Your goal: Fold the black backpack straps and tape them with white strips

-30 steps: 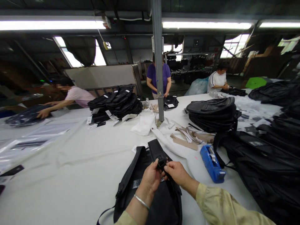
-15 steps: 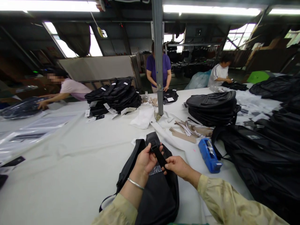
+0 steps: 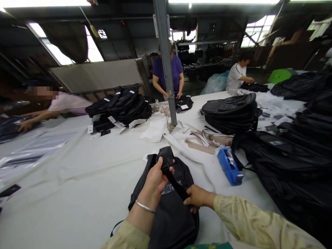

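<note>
A black backpack (image 3: 173, 214) lies on the white-covered table in front of me. My left hand (image 3: 156, 178) is closed around the end of its padded shoulder strap (image 3: 165, 152), thumb beside the buckle (image 3: 166, 166). From that buckle a black webbing strap (image 3: 177, 186) runs taut down to the right. My right hand (image 3: 195, 198) pinches this webbing lower down, over the backpack's right side. Under the webbing, a shiny clear plastic patch (image 3: 168, 188) shows on the backpack. The webbing's free end is hidden by my right fingers.
A blue tape dispenser (image 3: 230, 167) stands right of the backpack, near paper strips (image 3: 204, 141). Stacked black bags (image 3: 230, 114) and a bag pile (image 3: 293, 166) fill the right. Tagged bags (image 3: 121, 107) lie left of a metal post (image 3: 168, 76). Several co-workers stand around the table.
My right hand has moved down and right, drawing out a longer stretch of webbing from the buckle. My left hand keeps its hold. The camera view has shifted slightly.
</note>
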Demonstrator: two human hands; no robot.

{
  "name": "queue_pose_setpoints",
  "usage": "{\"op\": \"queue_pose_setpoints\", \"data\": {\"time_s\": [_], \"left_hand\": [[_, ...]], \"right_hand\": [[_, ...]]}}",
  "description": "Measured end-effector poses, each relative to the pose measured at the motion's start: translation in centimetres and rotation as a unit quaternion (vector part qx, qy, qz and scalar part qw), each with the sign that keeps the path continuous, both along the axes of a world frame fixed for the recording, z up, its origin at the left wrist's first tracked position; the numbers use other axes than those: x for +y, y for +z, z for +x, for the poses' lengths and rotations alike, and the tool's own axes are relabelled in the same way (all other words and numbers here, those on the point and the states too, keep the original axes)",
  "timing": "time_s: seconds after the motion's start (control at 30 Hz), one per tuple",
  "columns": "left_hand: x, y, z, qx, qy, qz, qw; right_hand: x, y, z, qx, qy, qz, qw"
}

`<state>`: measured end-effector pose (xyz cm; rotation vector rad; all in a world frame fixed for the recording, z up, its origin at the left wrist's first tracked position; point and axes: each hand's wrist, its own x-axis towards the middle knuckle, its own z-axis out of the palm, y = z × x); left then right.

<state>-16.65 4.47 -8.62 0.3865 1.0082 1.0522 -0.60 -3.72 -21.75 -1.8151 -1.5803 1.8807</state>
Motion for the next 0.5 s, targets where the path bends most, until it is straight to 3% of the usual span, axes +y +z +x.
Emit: {"op": "queue_pose_setpoints", "data": {"time_s": [0.07,0.13,0.17,0.23,0.3,0.37,0.5], "left_hand": [[-0.8,-0.4,-0.4,0.046,-0.006,0.023,0.999],[-1.4,-0.9,-0.7,0.089,0.004,0.037,0.995],[-1.6,-1.1,-0.9,0.106,0.012,0.041,0.993],[-1.9,-1.3,-1.2,0.129,0.018,0.042,0.991],[-1.9,-1.2,-1.3,0.139,0.007,0.032,0.990],[-1.6,-0.9,-1.5,0.136,0.008,0.027,0.990],[-1.1,-0.1,-2.0,0.112,0.074,0.054,0.989]], "right_hand": [[0.8,1.0,0.4,-0.129,0.092,0.129,0.979],[1.8,2.5,0.4,-0.180,0.163,0.245,0.939],[2.3,3.4,0.2,-0.153,0.172,0.283,0.931],[3.2,4.9,-0.6,0.000,0.144,0.314,0.939],[3.8,5.6,-1.8,0.188,0.095,0.273,0.939],[3.6,5.2,-2.8,0.322,0.060,0.177,0.928],[1.7,0.9,-3.2,0.397,-0.043,0.060,0.915]]}}
